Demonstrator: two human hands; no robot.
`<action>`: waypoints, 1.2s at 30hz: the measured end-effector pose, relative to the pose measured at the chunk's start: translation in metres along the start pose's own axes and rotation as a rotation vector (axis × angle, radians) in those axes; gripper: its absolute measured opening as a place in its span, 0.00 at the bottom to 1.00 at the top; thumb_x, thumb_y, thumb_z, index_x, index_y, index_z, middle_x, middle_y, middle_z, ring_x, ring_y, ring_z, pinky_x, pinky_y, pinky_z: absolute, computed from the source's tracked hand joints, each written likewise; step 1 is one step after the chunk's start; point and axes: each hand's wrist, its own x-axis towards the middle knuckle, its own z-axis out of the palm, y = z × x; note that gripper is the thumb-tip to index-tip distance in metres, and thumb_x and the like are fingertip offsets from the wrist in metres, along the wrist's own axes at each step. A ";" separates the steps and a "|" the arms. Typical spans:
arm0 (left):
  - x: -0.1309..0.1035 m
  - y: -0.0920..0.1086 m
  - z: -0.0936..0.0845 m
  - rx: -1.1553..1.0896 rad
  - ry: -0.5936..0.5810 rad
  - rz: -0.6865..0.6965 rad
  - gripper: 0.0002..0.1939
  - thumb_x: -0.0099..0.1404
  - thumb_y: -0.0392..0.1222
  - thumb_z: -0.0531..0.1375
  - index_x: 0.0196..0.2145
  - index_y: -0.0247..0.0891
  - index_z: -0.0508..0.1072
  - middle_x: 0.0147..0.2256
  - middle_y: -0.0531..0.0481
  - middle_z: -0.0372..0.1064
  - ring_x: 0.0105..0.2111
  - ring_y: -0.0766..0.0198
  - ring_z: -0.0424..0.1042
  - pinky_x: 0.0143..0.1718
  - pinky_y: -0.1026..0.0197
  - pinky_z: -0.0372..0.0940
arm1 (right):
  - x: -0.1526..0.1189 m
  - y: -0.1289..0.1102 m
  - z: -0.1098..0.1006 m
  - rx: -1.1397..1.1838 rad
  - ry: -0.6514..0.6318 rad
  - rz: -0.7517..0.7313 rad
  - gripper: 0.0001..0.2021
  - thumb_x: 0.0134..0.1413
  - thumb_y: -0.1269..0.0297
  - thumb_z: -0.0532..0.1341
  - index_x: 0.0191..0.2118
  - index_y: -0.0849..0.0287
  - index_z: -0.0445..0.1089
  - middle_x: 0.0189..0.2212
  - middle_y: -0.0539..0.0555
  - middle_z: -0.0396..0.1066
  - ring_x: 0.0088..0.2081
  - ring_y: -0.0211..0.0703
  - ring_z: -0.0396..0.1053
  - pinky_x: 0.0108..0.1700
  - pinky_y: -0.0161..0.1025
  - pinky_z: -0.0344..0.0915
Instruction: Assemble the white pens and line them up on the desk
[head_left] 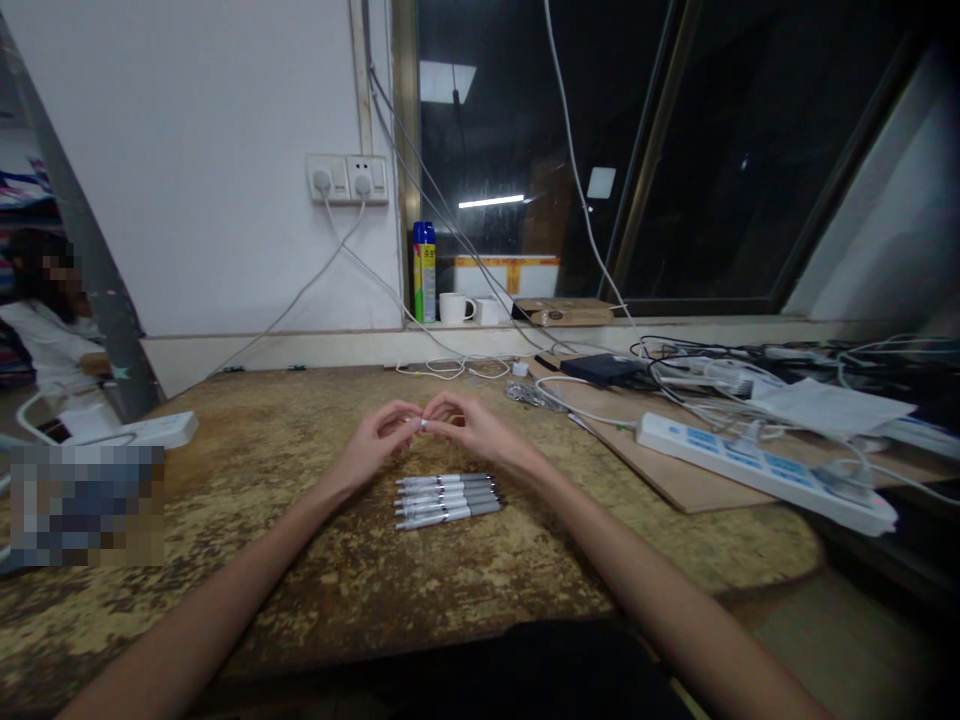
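My left hand (382, 437) and my right hand (469, 422) meet above the table, their fingertips pinched together. Between them shows a small white piece (424, 424), mostly covered by the fingers and too small to name. It appears to be gripped from both sides. Just below the hands, several pens (448, 500) with clear and white barrels and grey grips lie side by side in a row. Their tips and ends point left and right.
On the worn table (322, 590), a power strip (765, 470) rests at the right near tangled cables and a brown board (660, 470). Small shiny parts (534, 395) lie behind my right hand. A mug (454, 307) and spray can (424, 272) stand on the sill. Another person (52, 330) is at far left.
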 end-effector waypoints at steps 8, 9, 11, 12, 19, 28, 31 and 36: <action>0.001 0.003 -0.013 0.214 -0.049 -0.006 0.15 0.66 0.52 0.64 0.42 0.38 0.80 0.37 0.47 0.77 0.31 0.61 0.70 0.30 0.63 0.60 | -0.002 0.014 -0.034 -0.228 -0.009 0.152 0.16 0.65 0.55 0.61 0.30 0.59 0.75 0.22 0.47 0.69 0.26 0.38 0.62 0.30 0.35 0.55; 0.001 0.005 -0.017 0.258 -0.074 -0.018 0.16 0.65 0.52 0.64 0.42 0.38 0.81 0.37 0.46 0.78 0.30 0.61 0.70 0.31 0.62 0.61 | -0.003 0.015 -0.040 -0.284 -0.059 0.182 0.17 0.65 0.55 0.60 0.28 0.59 0.75 0.22 0.47 0.68 0.25 0.37 0.61 0.29 0.34 0.54; 0.001 0.007 -0.023 0.325 -0.134 -0.055 0.16 0.65 0.53 0.65 0.43 0.38 0.81 0.35 0.47 0.78 0.31 0.61 0.71 0.32 0.62 0.61 | -0.005 0.015 -0.051 -0.344 -0.186 0.262 0.16 0.64 0.54 0.61 0.31 0.60 0.75 0.23 0.48 0.69 0.27 0.37 0.62 0.30 0.34 0.55; 0.001 0.008 -0.026 0.350 -0.160 -0.073 0.17 0.65 0.53 0.65 0.43 0.38 0.81 0.35 0.47 0.78 0.32 0.61 0.71 0.33 0.62 0.62 | -0.006 0.015 -0.055 -0.348 -0.252 0.295 0.15 0.63 0.54 0.61 0.33 0.61 0.76 0.25 0.48 0.70 0.27 0.37 0.63 0.30 0.34 0.56; -0.004 0.012 -0.028 0.396 -0.392 -0.156 0.18 0.63 0.54 0.65 0.44 0.39 0.81 0.38 0.48 0.79 0.36 0.59 0.74 0.37 0.62 0.63 | -0.010 0.019 -0.062 -0.332 -0.505 0.384 0.16 0.56 0.53 0.67 0.40 0.61 0.80 0.34 0.54 0.79 0.35 0.42 0.71 0.39 0.37 0.65; -0.005 0.008 -0.027 0.439 -0.488 -0.147 0.18 0.62 0.54 0.64 0.42 0.37 0.82 0.32 0.49 0.75 0.32 0.62 0.69 0.32 0.63 0.59 | -0.011 0.017 -0.060 -0.324 -0.560 0.444 0.18 0.52 0.52 0.69 0.41 0.61 0.83 0.38 0.54 0.81 0.37 0.43 0.73 0.41 0.36 0.66; -0.005 0.009 -0.027 0.433 -0.511 -0.155 0.19 0.63 0.54 0.64 0.42 0.37 0.82 0.36 0.47 0.78 0.36 0.59 0.72 0.36 0.62 0.62 | -0.012 0.016 -0.060 -0.328 -0.559 0.453 0.17 0.50 0.52 0.70 0.40 0.60 0.83 0.37 0.54 0.81 0.36 0.43 0.73 0.40 0.36 0.66; -0.006 0.011 -0.026 0.395 -0.514 -0.166 0.18 0.66 0.54 0.62 0.42 0.39 0.83 0.42 0.47 0.80 0.42 0.56 0.75 0.44 0.61 0.65 | -0.011 0.017 -0.059 -0.310 -0.530 0.433 0.13 0.52 0.57 0.69 0.38 0.61 0.81 0.36 0.54 0.80 0.36 0.42 0.72 0.40 0.36 0.66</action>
